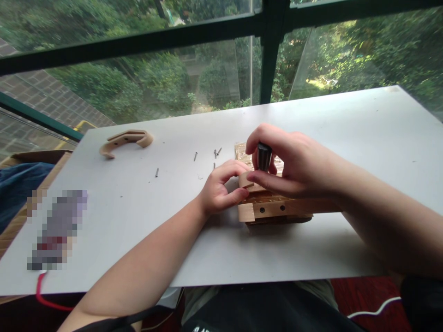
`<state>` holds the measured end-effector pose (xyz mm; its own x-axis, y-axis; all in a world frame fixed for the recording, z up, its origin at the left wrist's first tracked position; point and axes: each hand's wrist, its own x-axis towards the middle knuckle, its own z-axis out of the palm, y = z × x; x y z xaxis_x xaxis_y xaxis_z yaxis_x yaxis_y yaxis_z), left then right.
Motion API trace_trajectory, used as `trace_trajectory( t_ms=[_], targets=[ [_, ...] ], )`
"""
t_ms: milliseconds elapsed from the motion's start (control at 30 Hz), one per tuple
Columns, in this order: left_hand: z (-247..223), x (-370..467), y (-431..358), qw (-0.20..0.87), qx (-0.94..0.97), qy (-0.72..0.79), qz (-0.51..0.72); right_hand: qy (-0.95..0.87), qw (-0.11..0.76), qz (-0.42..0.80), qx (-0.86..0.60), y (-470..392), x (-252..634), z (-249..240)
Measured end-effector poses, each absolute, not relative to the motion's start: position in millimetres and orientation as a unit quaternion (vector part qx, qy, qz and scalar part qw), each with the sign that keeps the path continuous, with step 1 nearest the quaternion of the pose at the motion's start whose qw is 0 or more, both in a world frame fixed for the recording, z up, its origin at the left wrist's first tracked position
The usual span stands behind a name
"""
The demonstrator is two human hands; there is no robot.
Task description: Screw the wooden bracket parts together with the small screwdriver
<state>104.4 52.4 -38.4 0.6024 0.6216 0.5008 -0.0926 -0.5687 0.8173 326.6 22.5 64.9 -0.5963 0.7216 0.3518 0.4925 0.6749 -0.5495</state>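
My right hand is closed around the black handle of what looks like a screwdriver, held upright; its tip is hidden. Between the thumb and fingers of my left hand is the rounded end of a light wooden piece. This piece rests on a stack that includes a block in clear plastic wrap. Nearer to me on the stack, a similar wooden piece shows two dark screws in its side and a curled end. My right hand and forearm hide much of the stack.
Several loose screws are scattered left of the stack on the white table. A curved wooden hook piece lies at the far left. A blurred-out object with a red cable is near the left edge. Windows border the far side.
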Motion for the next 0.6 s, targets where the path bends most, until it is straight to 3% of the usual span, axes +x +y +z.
trace_trajectory(
  t_ms=[267, 433, 600],
  targets=[
    [-38.7, 105.7, 52.0, 0.429, 0.782, 0.175, 0.417, -0.865, 0.275, 0.231, -0.35, 22.6, 325.2, 65.1],
    [-36.1, 105.7, 48.6, 0.414, 0.782, 0.191, 0.425, -0.889, 0.188, 0.253, -0.331, 25.4, 324.0, 61.8],
    [-35.3, 105.8, 47.8, 0.417, 0.784, 0.201, 0.414, -0.893, 0.19, 0.244, -0.325, 25.3, 324.2, 62.5]
  ],
)
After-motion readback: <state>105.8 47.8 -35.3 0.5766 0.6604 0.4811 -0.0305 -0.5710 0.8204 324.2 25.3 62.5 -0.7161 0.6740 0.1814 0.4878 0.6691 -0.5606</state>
